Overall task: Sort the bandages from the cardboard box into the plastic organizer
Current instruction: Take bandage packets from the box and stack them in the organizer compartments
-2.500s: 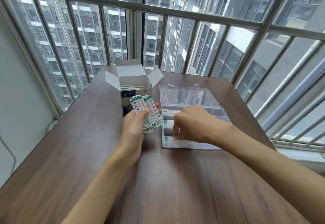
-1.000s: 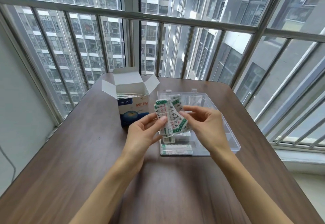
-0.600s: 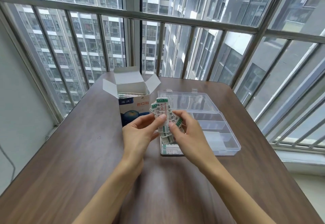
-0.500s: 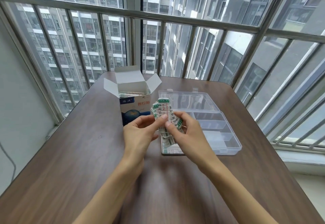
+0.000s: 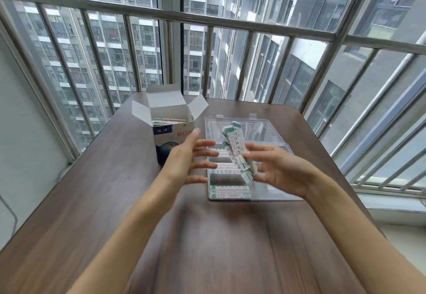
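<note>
Bandages (image 5: 237,153) pinched by right hand (image 5: 280,170); left hand (image 5: 186,158) spread; box (image 5: 171,135) reads 创口.

I see even, diffuse daylight entering through the window (image 5: 230,47) ahead; brightness is adequate and nothing is blown out; shadows on the table (image 5: 96,201) are soft and faint, darkest under the forearms; I note a pale sheen on the tabletop near the bottom edge; the left hand (image 5: 184,160) and right hand (image 5: 281,171) are smeared by motion blur, as are the bandages (image 5: 237,148) between them; wide-angle distortion bows the railing bars toward the frame edges; the clear plastic organizer (image 5: 272,192) shows mild reflections.
</note>
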Demonstrator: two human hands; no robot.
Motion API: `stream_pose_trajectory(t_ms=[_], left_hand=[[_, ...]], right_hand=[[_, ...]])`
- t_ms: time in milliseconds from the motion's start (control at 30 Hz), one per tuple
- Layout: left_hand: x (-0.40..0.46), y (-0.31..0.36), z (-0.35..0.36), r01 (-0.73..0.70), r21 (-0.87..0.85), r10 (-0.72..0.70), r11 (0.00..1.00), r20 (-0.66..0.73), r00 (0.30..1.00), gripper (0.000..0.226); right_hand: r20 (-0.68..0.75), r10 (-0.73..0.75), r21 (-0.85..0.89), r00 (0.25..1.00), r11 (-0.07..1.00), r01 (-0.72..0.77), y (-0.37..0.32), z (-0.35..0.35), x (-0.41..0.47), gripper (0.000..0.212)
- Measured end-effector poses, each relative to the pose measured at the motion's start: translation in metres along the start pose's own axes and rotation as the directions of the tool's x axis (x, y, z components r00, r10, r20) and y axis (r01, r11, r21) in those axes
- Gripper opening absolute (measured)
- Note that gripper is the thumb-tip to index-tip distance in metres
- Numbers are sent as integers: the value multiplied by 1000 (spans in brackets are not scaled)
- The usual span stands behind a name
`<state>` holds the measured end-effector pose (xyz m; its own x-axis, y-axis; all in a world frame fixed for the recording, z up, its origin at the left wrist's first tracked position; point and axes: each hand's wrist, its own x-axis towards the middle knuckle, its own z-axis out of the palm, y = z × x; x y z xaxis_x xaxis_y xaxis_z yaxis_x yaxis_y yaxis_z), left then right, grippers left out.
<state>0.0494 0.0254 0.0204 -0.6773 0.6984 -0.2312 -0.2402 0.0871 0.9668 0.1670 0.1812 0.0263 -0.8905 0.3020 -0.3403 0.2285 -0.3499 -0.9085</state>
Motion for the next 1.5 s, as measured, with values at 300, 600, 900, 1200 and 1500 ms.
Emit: stream_pose_trajectory(t_ms=[300, 600, 900, 1200, 1500], left_hand=[[18, -2, -19, -333, 781, 331, 528, 172, 928, 40], [3, -1, -12, -458, 826, 278, 329, 378, 883, 10], [7, -6, -13, -465, 877, 241, 120, 429, 871, 25], [11, -1, -10, -469, 881, 212, 70, 446, 870, 23], [13, -1, -10, -485, 874, 209, -11, 477, 854, 15]], right_hand=[[127, -187, -942, 974, 285, 177, -18, 1, 3, 30], [131, -59, -945, 990, 296, 142, -10, 0, 7, 33], [167, -97, -984, 981, 43, 172, -13, 4, -4, 25], [146, -204, -987, 968, 41, 158, -9, 2, -1, 25], [139, 24, -990, 990, 30, 138, -9, 7, 3, 23]])
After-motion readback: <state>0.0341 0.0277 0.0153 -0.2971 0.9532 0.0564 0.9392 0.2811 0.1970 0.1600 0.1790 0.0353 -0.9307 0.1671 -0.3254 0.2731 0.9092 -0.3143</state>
